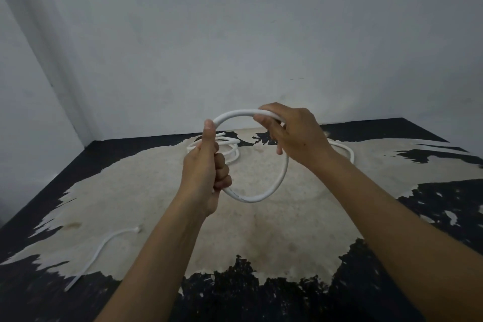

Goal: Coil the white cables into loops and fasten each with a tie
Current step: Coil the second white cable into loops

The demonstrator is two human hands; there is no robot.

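A thick white cable (257, 197) is bent into a single round loop held up above the table. My left hand (206, 167) is closed in a fist around the loop's left side, thumb up. My right hand (292, 133) grips the top right of the loop from above. The rest of this cable (349, 150) trails behind my right wrist onto the table. A coiled white cable (231, 149) lies on the table behind my left hand, partly hidden by it. I see no tie.
The table (287, 243) has a worn pale middle and a black peeling edge. A short loose white cable piece (102, 251) lies near the front left. Grey walls close off the back and the left.
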